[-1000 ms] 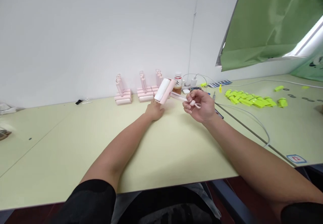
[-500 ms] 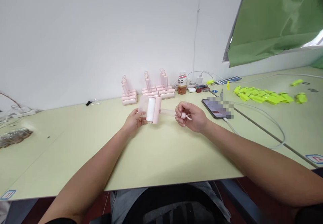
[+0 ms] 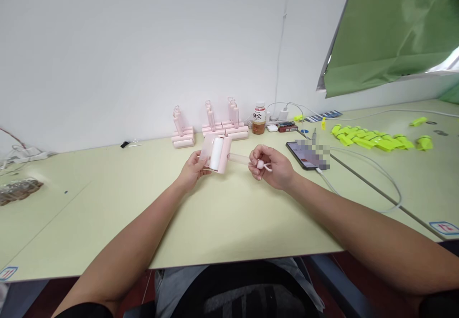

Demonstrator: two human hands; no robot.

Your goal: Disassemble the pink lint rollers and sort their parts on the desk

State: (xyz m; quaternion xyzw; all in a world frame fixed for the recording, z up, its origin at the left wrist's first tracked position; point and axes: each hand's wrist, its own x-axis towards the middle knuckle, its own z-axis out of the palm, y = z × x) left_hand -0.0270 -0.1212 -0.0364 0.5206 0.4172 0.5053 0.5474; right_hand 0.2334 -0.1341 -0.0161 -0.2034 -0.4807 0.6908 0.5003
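A pink roller (image 3: pixel 224 155) with a white roll is held above the table. My left hand (image 3: pixel 193 169) is closed on a translucent pink cover at the roller's left side. From the roller's right side a clear pinkish handle (image 3: pixel 239 159) runs to my right hand (image 3: pixel 271 166). Its fingers are closed round the handle's end, where a pink cap (image 3: pixel 260 164) with a pale loop sticks out. Several similar pink rollers (image 3: pixel 184 137) stand behind, by the wall, with their handles upright.
A labelled bottle (image 3: pixel 258 118) stands by the wall, beside chargers and small boxes. A phone (image 3: pixel 304 155) with a white cable lies on the right. Several yellow-green pieces (image 3: pixel 382 138) lie beyond it. Plastic-wrapped items (image 3: pixel 19 190) are at far left.
The roller has tilted slightly and its translucent cover has turned a little with my left hand. My right hand keeps its hold. The camera view has shifted slightly.
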